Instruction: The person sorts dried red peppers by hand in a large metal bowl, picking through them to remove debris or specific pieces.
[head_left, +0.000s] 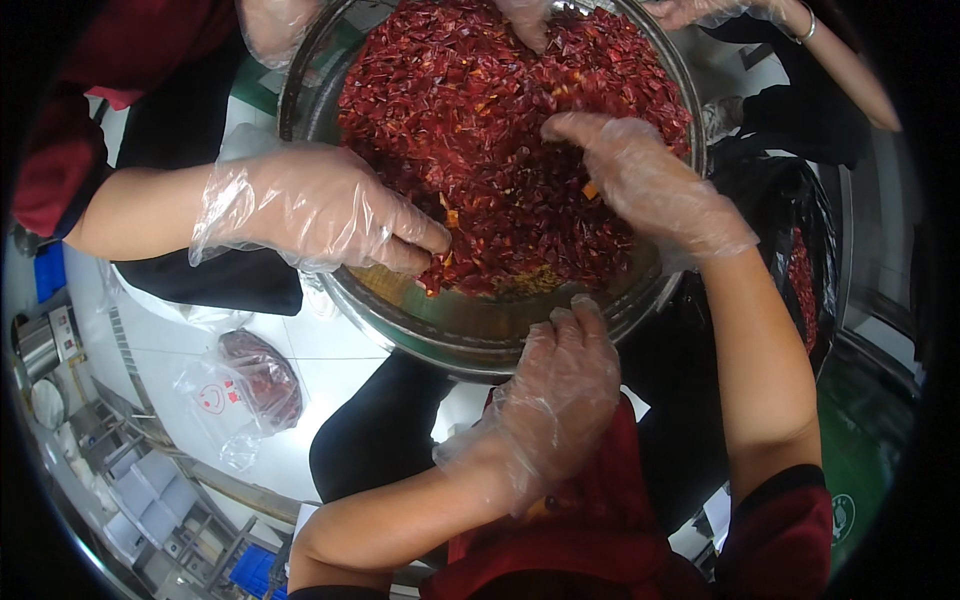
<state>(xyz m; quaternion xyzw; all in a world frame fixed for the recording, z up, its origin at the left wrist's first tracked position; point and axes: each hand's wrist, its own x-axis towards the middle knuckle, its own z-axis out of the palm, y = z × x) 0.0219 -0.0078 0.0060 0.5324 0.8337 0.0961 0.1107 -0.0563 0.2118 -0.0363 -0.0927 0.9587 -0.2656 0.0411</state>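
A wide round metal basin (450, 330) in front of me holds a heap of cut dried red chili pieces (472, 150), with some yellow seeds (536, 281) near its close side. My left hand (562, 390), in a clear plastic glove, has its fingers hooked over the near rim; its thumb is hidden. My right hand (656, 187), gloved likewise, reaches over the right part of the chilies. Its fingers are apart, one stretched leftward, and I see nothing gripped in them. A small orange piece (590, 190) lies beside those fingers.
A co-worker's gloved hand (322, 210) touches the chilies from the left; other gloved hands (525, 22) are at the far side. A black plastic bag (814, 202) with red pieces stands right. On the floor lies a clear bag (262, 382) of dark red contents. Shelving (150, 495) lines the lower left.
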